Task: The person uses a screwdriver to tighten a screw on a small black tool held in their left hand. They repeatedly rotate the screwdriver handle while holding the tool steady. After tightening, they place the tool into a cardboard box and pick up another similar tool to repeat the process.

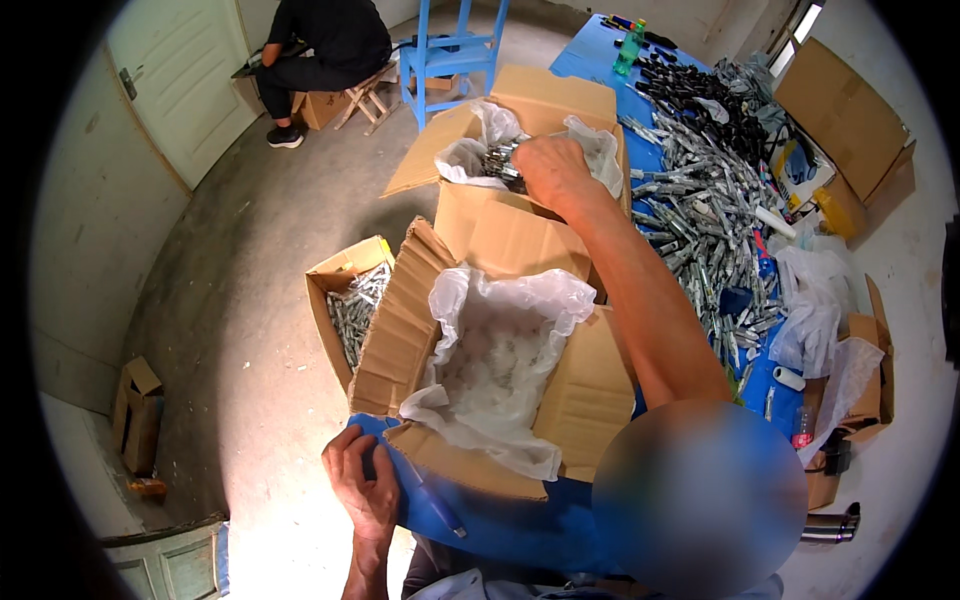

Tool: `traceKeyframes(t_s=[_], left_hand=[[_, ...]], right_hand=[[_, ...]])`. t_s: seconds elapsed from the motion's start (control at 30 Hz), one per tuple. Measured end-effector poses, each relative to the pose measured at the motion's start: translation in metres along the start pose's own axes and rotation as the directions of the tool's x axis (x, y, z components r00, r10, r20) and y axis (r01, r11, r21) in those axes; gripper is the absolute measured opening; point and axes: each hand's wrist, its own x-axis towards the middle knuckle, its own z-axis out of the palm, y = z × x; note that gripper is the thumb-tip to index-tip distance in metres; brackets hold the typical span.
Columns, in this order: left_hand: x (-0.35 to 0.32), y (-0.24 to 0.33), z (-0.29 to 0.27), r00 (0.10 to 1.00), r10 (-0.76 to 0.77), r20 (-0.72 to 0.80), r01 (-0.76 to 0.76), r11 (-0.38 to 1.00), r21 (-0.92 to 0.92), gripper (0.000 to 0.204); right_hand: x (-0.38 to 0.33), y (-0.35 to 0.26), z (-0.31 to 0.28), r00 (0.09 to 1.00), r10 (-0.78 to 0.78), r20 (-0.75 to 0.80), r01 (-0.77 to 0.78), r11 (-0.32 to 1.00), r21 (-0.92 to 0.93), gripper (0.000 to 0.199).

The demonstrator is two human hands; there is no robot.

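Jumbled shiny pieces (498, 162) (no common long axis) lie in the far carton (555, 97), just left of the nearer right hand (552, 172), curled downward, grip cannot be told; left hand (363, 484), relaxed, seemingly empty, by the blue table (500, 522).

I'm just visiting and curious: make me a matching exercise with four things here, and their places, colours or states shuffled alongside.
1. right hand
2. left hand
3. near carton
4. bottle

A. green and upright
B. at the near-left corner of the blue table
C. at the shiny pieces in the far carton
D. open, lined with crumpled whitish plastic

Pairs: 1-C, 2-B, 3-D, 4-A
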Motion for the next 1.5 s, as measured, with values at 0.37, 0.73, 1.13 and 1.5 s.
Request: traceKeyframes(t_s=[0.37, 0.73, 1.13, 1.5], left_hand=[[-0.001, -0.006, 0.001, 0.994, 0.091, -0.055, -0.091, 0.996, 0.002, 0.018], [-0.003, -0.019, 0.005, 0.979, 0.195, -0.059, -0.194, 0.981, 0.029, 0.016], [-0.008, -0.016, 0.004, 0.991, 0.134, 0.008, -0.134, 0.99, 0.037, 0.019], [-0.006, -0.024, 0.01, 0.979, 0.203, -0.035, -0.202, 0.979, 0.036, 0.016]], right_hand=[[-0.045, 0.01, -0.035, 0.987, 0.091, -0.132, -0.072, 0.987, 0.141, 0.01], [-0.309, 0.029, -0.114, 0.862, 0.418, -0.287, -0.236, 0.832, 0.501, 0.015], [-0.528, -0.087, -0.1, 0.683, 0.73, -0.019, -0.577, 0.556, 0.599, 0.011], [-0.469, -0.026, -0.061, 0.929, 0.312, -0.198, -0.245, 0.921, 0.304, 0.03]])
